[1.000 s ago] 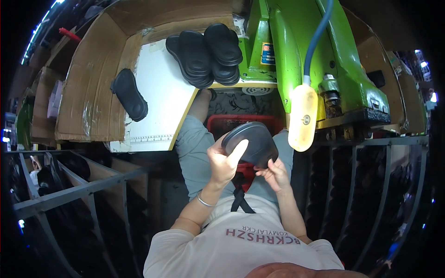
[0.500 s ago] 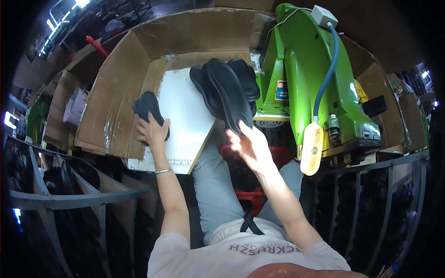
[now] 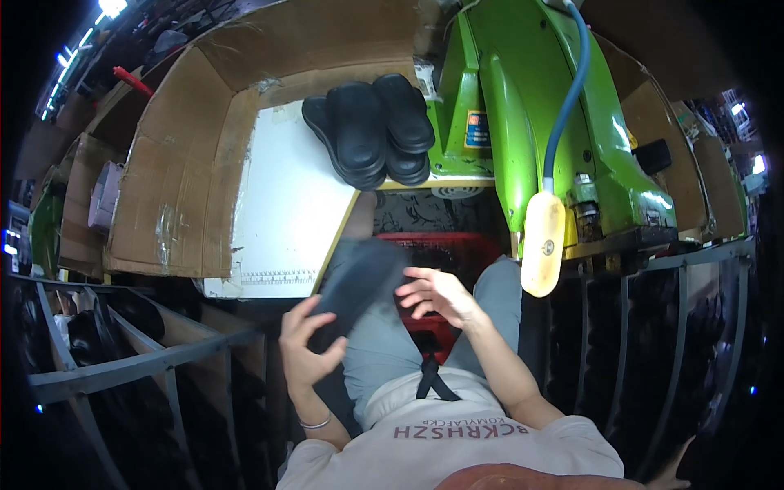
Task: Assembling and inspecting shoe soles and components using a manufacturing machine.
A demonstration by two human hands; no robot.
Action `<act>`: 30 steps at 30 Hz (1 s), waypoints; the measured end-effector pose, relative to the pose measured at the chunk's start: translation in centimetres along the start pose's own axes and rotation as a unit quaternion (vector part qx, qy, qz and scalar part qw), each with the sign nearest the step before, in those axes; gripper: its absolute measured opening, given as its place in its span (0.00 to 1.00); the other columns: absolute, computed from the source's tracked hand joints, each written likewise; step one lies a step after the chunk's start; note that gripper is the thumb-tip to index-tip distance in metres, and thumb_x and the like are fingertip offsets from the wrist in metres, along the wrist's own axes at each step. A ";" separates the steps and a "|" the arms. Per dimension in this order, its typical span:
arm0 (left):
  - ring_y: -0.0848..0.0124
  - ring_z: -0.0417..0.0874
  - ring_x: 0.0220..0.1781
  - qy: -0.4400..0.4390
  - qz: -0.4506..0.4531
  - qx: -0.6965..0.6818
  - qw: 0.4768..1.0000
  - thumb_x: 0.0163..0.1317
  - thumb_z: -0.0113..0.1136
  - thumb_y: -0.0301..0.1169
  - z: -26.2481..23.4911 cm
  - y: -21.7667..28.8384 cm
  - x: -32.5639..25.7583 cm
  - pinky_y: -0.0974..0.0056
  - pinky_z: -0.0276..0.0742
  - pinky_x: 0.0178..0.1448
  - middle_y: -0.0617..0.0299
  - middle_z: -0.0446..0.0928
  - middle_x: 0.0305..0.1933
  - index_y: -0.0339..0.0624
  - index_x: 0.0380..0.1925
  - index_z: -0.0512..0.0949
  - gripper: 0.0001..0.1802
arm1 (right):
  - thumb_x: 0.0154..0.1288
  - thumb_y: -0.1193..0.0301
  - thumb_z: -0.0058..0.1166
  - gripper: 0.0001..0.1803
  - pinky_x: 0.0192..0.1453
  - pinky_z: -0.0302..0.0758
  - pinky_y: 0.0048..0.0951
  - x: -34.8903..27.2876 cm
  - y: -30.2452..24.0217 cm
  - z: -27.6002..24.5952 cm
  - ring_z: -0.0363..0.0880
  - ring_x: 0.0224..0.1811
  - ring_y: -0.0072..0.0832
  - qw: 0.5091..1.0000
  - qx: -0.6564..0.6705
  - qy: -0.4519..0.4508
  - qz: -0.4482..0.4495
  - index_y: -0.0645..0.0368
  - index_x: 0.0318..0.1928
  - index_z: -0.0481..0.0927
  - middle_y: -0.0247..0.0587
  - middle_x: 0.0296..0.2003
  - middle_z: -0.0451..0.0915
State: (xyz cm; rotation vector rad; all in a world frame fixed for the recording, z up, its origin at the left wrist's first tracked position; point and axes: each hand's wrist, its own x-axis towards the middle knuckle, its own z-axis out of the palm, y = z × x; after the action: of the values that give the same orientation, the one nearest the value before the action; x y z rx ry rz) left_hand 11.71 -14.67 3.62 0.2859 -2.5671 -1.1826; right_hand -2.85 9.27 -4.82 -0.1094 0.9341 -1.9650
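Note:
A black clog, smeared by motion, is over my lap between my two hands. My left hand is by its lower left end, thumb and fingers spread apart. At its right edge is my right hand, its fingers parted and reaching toward it; whether the fingertips touch the clog is hard to tell. Neither hand visibly closes on it. Several more black clogs lie stacked in a pile at the far right part of the white board, toes facing me.
Cardboard walls surround the board's left and back. To the right stands a green machine with a blue cable and a hanging yellow lamp-like piece. Metal racks flank me, dark items inside. Something red is beyond my knees.
My left hand and the clog from the board's left side have come back over my lap. My right hand has left the pile, where the tilted top clog now lies settled. The view has shifted.

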 end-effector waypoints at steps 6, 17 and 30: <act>0.57 0.75 0.54 -0.154 0.199 -0.204 0.946 0.36 0.71 0.24 7.7 4.8 3.4 0.57 0.71 0.60 0.47 0.72 0.57 0.37 0.45 0.76 0.29 | 0.53 0.81 0.57 0.25 0.54 0.75 0.29 -10.8 -1.1 -5.1 0.79 0.46 0.30 0.981 0.024 0.189 -0.045 0.71 0.53 0.69 0.48 0.47 0.78; 0.80 0.74 0.36 -0.222 -0.039 -0.381 0.897 0.57 0.62 0.24 22.6 14.2 4.5 0.73 0.71 0.42 0.64 0.77 0.35 0.32 0.41 0.76 0.12 | 0.48 0.85 0.63 0.28 0.57 0.71 0.28 -17.8 5.5 -5.4 0.76 0.48 0.25 0.939 0.006 0.299 -0.167 0.67 0.52 0.73 0.38 0.46 0.78; 0.82 0.73 0.31 -0.092 -0.104 -0.519 0.843 0.56 0.62 0.19 21.1 15.0 4.0 0.78 0.71 0.35 0.64 0.76 0.31 0.33 0.34 0.74 0.07 | 0.45 0.86 0.53 0.37 0.64 0.65 0.33 -21.9 -0.4 -5.4 0.70 0.58 0.35 0.854 -0.007 0.399 -0.334 0.72 0.60 0.61 0.49 0.54 0.71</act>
State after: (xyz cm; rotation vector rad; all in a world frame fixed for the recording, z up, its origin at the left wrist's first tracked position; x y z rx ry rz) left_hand -0.22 8.61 2.86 0.1868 -1.6522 -2.5399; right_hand 6.96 29.42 -2.24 0.4801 1.5937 -2.7186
